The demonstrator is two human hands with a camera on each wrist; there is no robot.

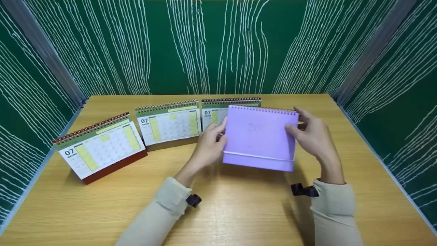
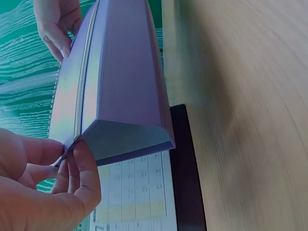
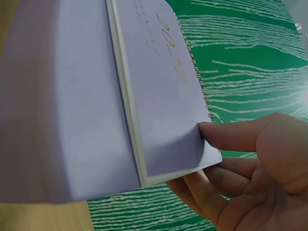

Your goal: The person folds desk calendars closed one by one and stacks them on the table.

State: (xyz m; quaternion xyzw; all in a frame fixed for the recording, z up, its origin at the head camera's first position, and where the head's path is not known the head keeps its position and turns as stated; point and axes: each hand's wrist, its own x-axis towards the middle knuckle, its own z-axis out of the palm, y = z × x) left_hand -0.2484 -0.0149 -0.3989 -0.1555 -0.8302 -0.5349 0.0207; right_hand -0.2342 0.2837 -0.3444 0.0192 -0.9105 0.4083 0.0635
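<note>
A purple spiral-bound desk calendar (image 1: 261, 138) is held up off the table, its cover facing the head view and a pale band running across its lower part. My left hand (image 1: 210, 143) pinches its left edge between thumb and fingers. On the opposite edge, near the spiral, my right hand (image 1: 314, 135) grips it with the thumb on the cover (image 3: 168, 110) and the fingers behind. The left wrist view shows the folded base (image 2: 130, 72) of the calendar with a hollow end. Behind it, partly hidden, stands a calendar with a dark base (image 1: 210, 118).
Two more desk calendars stand upright on the wooden table (image 1: 222, 212): one with a brown base (image 1: 169, 124) and, farther left, one with a red base (image 1: 102, 150). All standing ones show 07. Green panels with white wavy lines (image 1: 218, 48) enclose the table's back and sides.
</note>
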